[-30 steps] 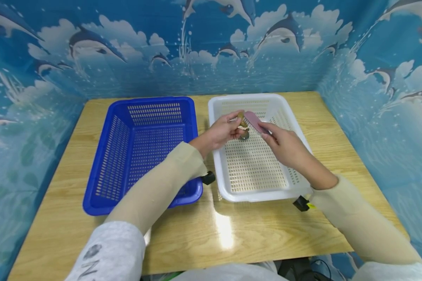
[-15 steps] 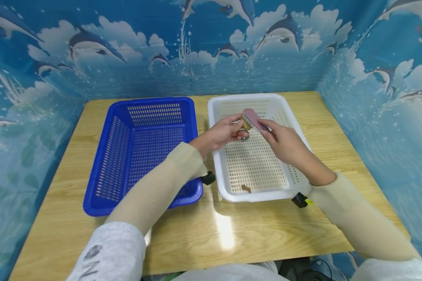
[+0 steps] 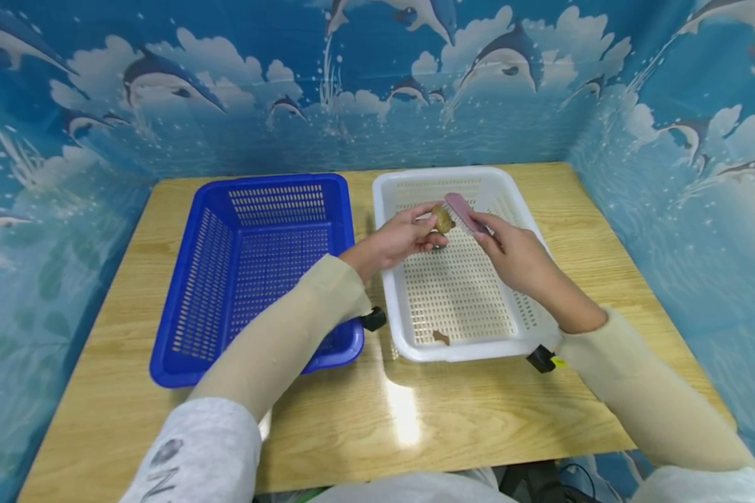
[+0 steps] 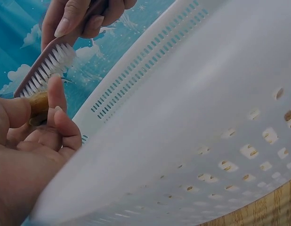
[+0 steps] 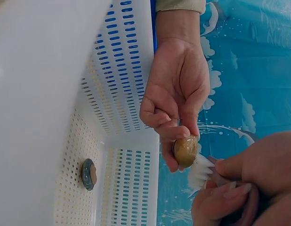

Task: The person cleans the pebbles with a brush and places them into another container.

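Note:
Over the back of the white basket [image 3: 415, 353], my left hand [image 3: 398, 237] pinches a small, rounded, glossy yellow-brown thing [image 3: 442, 219] between thumb and fingers. Whether it is a stone or a shell I cannot tell. My right hand [image 3: 514, 257] grips a pink-mauve brush [image 3: 462, 211] by its handle. White bristles [image 4: 49, 66] face the left hand in the left wrist view. In the right wrist view the bristles sit right at the edge of the yellow-brown thing; contact is not certain. Part of the brush handle is hidden inside the right hand.
A dark grey-green oval piece with a brown top [image 5: 89, 174] lies on the white basket's floor. A small brown flake [image 3: 440, 337] lies near its front wall. To the left stands a blue basket [image 3: 161, 349] on the wooden table [image 3: 352, 433]. Dolphin-print cloth [image 3: 352, 133] hangs behind.
The brush has shifted slightly right, and more of the yellow-brown thing shows in the left fingers. A brown flake visible since half a second ago was not there one second ago.

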`<state>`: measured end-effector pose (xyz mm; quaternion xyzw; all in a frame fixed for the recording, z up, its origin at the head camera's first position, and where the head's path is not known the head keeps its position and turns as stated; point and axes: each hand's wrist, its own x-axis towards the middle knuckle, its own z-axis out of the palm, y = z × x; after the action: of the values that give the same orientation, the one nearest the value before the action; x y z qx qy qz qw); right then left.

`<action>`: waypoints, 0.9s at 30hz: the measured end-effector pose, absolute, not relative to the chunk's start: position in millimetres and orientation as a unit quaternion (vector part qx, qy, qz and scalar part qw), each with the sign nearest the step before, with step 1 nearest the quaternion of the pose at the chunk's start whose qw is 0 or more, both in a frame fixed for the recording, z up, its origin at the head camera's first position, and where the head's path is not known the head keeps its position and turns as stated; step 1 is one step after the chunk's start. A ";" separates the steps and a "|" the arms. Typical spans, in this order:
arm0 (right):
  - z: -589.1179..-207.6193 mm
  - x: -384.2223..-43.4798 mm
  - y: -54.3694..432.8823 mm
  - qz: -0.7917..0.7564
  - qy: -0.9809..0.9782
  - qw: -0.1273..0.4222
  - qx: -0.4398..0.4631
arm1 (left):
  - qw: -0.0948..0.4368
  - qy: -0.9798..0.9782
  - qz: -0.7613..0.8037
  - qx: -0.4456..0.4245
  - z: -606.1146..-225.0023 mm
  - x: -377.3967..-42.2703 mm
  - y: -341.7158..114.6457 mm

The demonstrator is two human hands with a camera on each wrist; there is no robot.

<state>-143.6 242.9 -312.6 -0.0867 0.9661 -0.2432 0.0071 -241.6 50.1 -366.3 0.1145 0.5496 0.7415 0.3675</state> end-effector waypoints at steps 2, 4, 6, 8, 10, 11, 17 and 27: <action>-312.5 -142.5 243.0 -0.244 0.966 0.007 -0.086 | 0.364 0.552 0.742 0.112 -365.7 -241.5 50.2; -312.0 -141.7 242.4 -0.245 0.965 0.003 -0.090 | 0.359 0.553 0.744 0.109 -365.3 -241.7 50.6; -311.3 -140.6 241.3 -0.247 0.965 0.001 -0.092 | 0.355 0.554 0.746 0.102 -364.5 -241.9 51.1; -310.4 -139.8 240.0 -0.247 0.964 -0.002 -0.096 | 0.353 0.554 0.747 0.098 -363.9 -242.2 51.5; -309.5 -139.3 238.6 -0.247 0.964 -0.003 -0.099 | 0.353 0.557 0.746 0.095 -363.4 -242.7 51.8; -309.1 -139.1 238.0 -0.246 0.964 -0.003 -0.099 | 0.354 0.559 0.744 0.095 -362.9 -242.5 51.7; -306.5 -139.5 234.7 -0.245 0.964 -0.005 -0.107 | 0.355 0.569 0.735 0.102 -363.3 -241.8 51.6; -303.3 -144.1 233.3 -0.243 0.965 0.011 -0.102 | 0.356 0.565 0.734 0.122 -366.2 -240.1 51.7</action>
<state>-144.1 233.3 -303.3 -0.1016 0.9647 -0.2428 0.0109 -240.1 51.7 -366.2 0.1216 0.5649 0.7345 0.3560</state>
